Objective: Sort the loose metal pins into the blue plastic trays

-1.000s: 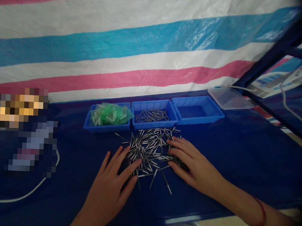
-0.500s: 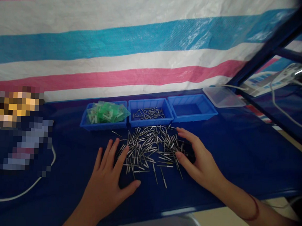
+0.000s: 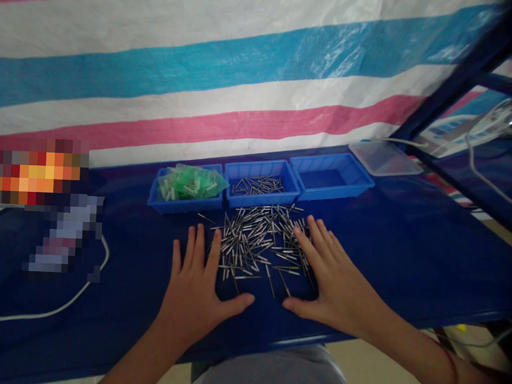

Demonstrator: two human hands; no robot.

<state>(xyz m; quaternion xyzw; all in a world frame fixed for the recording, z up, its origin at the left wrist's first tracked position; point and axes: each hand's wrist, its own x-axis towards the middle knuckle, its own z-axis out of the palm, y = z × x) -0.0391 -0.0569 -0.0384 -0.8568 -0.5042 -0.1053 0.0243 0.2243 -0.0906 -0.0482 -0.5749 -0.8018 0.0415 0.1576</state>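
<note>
Left hand (image 3: 194, 288) flat on blue table (image 3: 406, 249), fingers spread, holding nothing. Right hand (image 3: 332, 280) likewise palm down and empty, fingertips on edge of pile. Loose metal pins (image 3: 258, 243) lie scattered between my hands, just in front of middle tray (image 3: 260, 183), which holds more. Pins look light, stiff, thin, slick; probably roll easily. Best hold, I judge: cup pile from both sides, or pinch single pin mid-shaft.

Three blue bins (image 3: 183, 204) (image 3: 262, 200) (image 3: 332, 192), one clear tray (image 3: 385, 158), two hands (image 3: 196, 294) (image 3: 337, 280), one pile of pins (image 3: 258, 243) (uncountably many)
</note>
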